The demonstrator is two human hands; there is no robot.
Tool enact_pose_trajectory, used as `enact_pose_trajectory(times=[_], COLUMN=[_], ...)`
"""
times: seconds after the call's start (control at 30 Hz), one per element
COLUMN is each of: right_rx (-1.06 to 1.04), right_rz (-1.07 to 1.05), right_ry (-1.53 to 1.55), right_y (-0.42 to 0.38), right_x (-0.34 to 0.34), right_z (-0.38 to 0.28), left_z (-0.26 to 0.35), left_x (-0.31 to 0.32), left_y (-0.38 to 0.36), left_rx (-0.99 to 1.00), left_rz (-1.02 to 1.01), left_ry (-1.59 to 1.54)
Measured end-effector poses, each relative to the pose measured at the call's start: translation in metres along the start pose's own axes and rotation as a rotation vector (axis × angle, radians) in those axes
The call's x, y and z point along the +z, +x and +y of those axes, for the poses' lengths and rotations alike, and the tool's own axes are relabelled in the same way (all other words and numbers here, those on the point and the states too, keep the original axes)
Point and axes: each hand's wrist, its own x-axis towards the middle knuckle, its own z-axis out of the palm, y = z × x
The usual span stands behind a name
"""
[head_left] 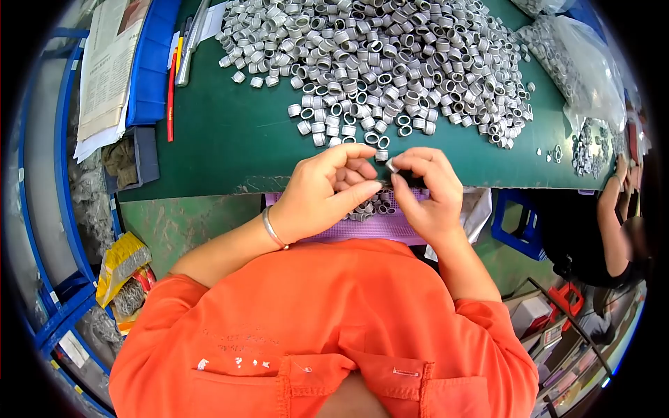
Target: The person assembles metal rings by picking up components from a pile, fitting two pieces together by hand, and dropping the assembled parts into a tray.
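Over the near edge of the green table, my right hand [432, 195] pinches a small grey metal ring [391, 166] between thumb and fingertips. My left hand [322, 187], with a bangle on its wrist, faces it from the left. Its thumb and index finger are apart with nothing between them, the other fingers loosely curled. Just beyond the fingertips lies another metal ring [381, 155]. A big heap of the same ribbed rings [390, 63] spreads across the table. Below my hands, a purple basket [390, 226] holds more rings, partly hidden by my hands.
On the left are a blue bin [150, 66], a red pen [171, 97] and a grey box with a cloth [145, 159]. A clear plastic bag of rings [582, 63] lies at the right, near a smaller pile [591, 150]. Another person's arm [612, 223] is at the far right.
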Motion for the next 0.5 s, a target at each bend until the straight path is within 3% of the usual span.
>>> enact_pose_trajectory(times=[0.13, 0.2, 0.37, 0.43, 0.5], right_rx=[0.099, 0.122, 0.196, 0.397, 0.471], right_rz=[0.091, 0.122, 0.094, -0.044, -0.063], right_ry=[0.408, 0.458, 0.455, 0.605, 0.665], right_y=[-0.013, -0.012, -0.011, -0.012, -0.011], right_x=[0.013, 0.015, 0.009, 0.004, 0.001], right_z=[-0.008, -0.009, -0.009, -0.011, -0.017], left_z=[0.008, 0.008, 0.002, 0.001, 0.001], left_x=[0.0, 0.0, 0.002, 0.003, 0.004], left_y=[0.006, 0.006, 0.003, 0.002, 0.002], left_rx=[-0.145, -0.142, -0.015, 0.071, 0.156], left_rz=[-0.089, -0.082, -0.047, -0.028, -0.008], left_ry=[-0.143, -0.154, -0.158, -0.107, -0.056])
